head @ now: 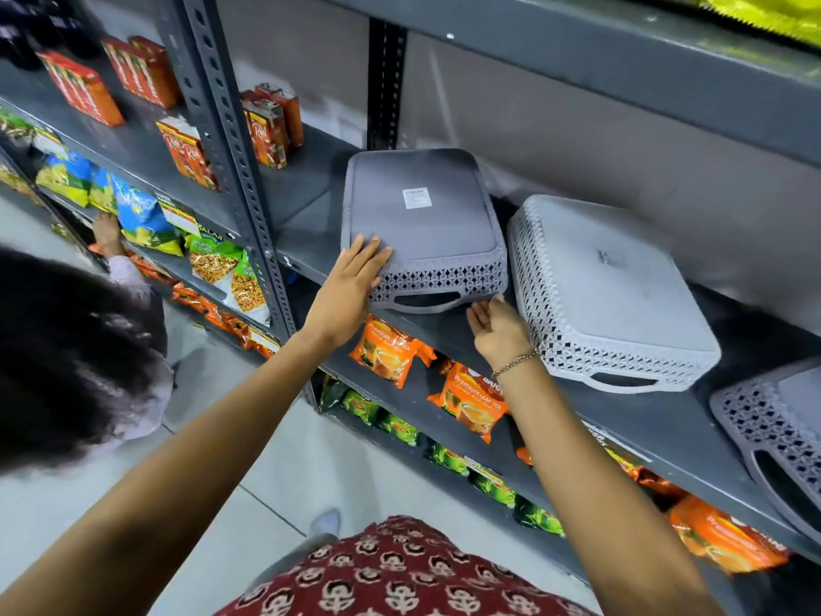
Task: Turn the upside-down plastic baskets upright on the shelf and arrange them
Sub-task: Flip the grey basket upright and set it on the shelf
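Bracing dark grey basket (pixel 422 224) under flat, open left hand (pixel 351 291); cupped, empty right hand (pixel 497 329) beside its lower corner, seemingly ready to flip.

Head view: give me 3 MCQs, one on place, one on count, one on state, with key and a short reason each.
1. Where does the left hand rest?
A. on the near left corner of the dark grey basket
B. on the light grey basket
C. on a tea pack

2. How many baskets show on this shelf?
A. one
B. three
C. five

3. How does the dark grey basket lie?
A. upright
B. on its side
C. upside down

Key: 1 A, its fingers lie flat on that corner; 2 B, two whole plus a third basket cut by the frame edge; 3 C, its flat base with a white label faces up.
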